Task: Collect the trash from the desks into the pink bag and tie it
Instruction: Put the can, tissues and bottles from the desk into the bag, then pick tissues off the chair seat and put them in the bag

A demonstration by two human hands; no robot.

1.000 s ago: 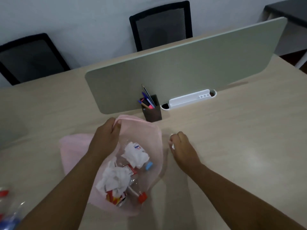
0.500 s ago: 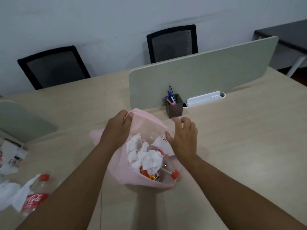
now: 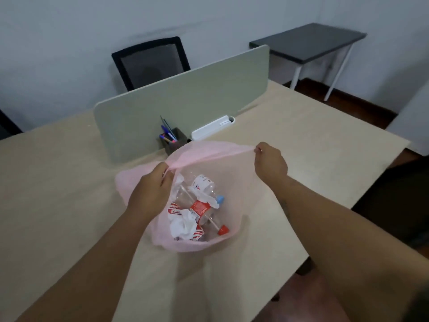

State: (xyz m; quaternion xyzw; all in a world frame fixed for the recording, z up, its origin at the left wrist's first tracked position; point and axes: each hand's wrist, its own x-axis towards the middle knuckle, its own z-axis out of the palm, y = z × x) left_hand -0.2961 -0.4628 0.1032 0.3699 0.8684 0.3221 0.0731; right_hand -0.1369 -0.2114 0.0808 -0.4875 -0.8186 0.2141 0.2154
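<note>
item: pink bag [image 3: 246, 196], translucent, resting on the pale wood counter [image 3: 69, 182] near its middle, mouth held wide. we hold the rim stretched taut between our hands: our left hand [image 3: 151, 194] has its grip pinched on the near-left part of the rim, our right hand [image 3: 270, 162] has its grip pinched on the right end of the rim, raised above the counter. contents seen through the film: clear plastic bottles [image 3: 199, 201] with red and white labels, one blue cap, one red cap, crumpled white tissue [image 3: 182, 226], a red can. edges: the counter's right edge runs diagonally just beside our right forearm, dark floor below it; bare counter lies open to the left and in front of the bag. behind the bag, touching or nearly so, a dark pen holder [image 3: 174, 140] with pens, a white tray [image 3: 212, 127] beside it, both against a grey-green divider panel [image 3: 185, 98]. room: black mesh chair [image 3: 151, 61] behind the divider, dark side table [image 3: 308, 43] on white legs far right, plain pale wall.
</note>
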